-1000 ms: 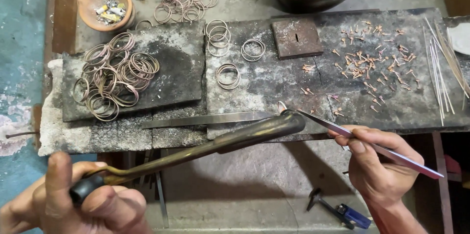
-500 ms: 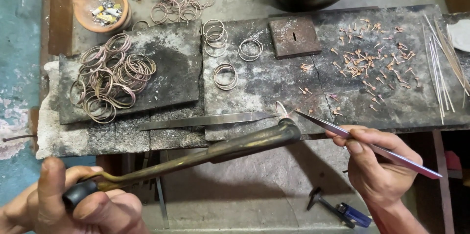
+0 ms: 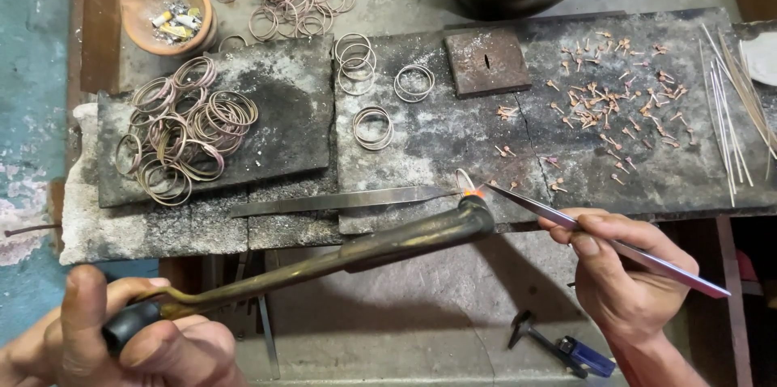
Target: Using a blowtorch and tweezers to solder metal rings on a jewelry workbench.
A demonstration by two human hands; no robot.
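Now glowing, the ring (image 3: 465, 183) sits between the left-hand-gripped torch (image 3: 388, 243) and right-hand-pinched tweezers (image 3: 599, 240), near loose rings (image 3: 372, 128).

Left hand (image 3: 121, 338) grips a brass torch (image 3: 340, 253), its tip glowing orange at a small ring (image 3: 464, 182); right hand (image 3: 623, 274) holds long tweezers (image 3: 599, 239) there, above a blackened counter (image 3: 453, 144).

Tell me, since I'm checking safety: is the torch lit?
Lit: an orange glow shows at the torch tip, on the small ring the tweezers touch.
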